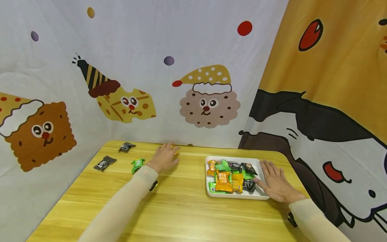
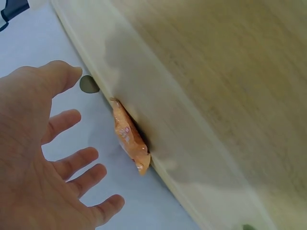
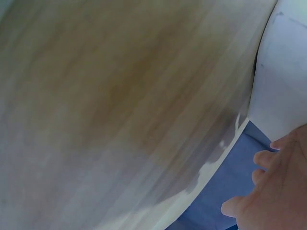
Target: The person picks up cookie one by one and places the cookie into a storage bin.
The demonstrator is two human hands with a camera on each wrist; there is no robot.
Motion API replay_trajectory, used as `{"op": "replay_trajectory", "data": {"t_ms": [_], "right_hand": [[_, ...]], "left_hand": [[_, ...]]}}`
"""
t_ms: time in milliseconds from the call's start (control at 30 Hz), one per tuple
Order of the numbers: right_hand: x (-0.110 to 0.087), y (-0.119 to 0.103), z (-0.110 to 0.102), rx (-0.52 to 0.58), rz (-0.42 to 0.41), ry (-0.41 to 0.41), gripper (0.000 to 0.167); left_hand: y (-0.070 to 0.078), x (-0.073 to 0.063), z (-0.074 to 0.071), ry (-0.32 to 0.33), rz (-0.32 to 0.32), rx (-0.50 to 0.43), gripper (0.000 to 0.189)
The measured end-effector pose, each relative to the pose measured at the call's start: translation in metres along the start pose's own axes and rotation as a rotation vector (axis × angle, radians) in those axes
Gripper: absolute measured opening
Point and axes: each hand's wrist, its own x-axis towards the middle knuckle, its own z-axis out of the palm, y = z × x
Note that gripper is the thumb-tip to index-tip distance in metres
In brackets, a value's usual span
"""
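At the far edge of the table, my left hand [image 1: 164, 158] reaches over an orange-wrapped candy [image 2: 128, 135]. In the left wrist view its fingers are spread and loosely bent, apart from the candy. My right hand [image 1: 277, 181] lies with straight fingers along the right side of a white tray [image 1: 239, 196], the thumb over its rim. Inside the tray is a pile of orange [image 1: 223, 181], green [image 1: 222, 165] and black [image 1: 249, 169] wrapped candies. The right wrist view shows the fingers against the tray's outer wall [image 3: 283, 76].
Left of my left hand, a green candy [image 1: 137, 164] lies on the wooden table [image 1: 175, 211]. Two black candies, one nearer [image 1: 104, 163] and one farther [image 1: 126, 147], sit by the table's left edge. A cartoon-printed curtain [image 1: 199, 40] hangs behind the table.
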Motion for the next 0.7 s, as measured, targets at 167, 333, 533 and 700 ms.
{"op": "replay_trajectory", "data": {"t_ms": [167,333,533,700], "right_hand": [[0.001,0.0,0.001,-0.002,-0.003,0.008,0.102],[0.001,0.0,0.002,0.0,-0.001,0.01,0.101],[0.0,0.0,0.002,-0.001,-0.001,0.015,0.101],[0.0,0.0,0.001,0.001,-0.002,0.013,0.101]], "left_hand": [[-0.004,0.001,0.0,0.007,-0.005,-0.022,0.063],[-0.007,0.003,0.001,-0.01,-0.019,-0.029,0.063],[-0.014,0.009,0.004,-0.022,-0.021,-0.028,0.061],[-0.021,0.012,0.006,-0.042,-0.028,-0.03,0.061]]}}
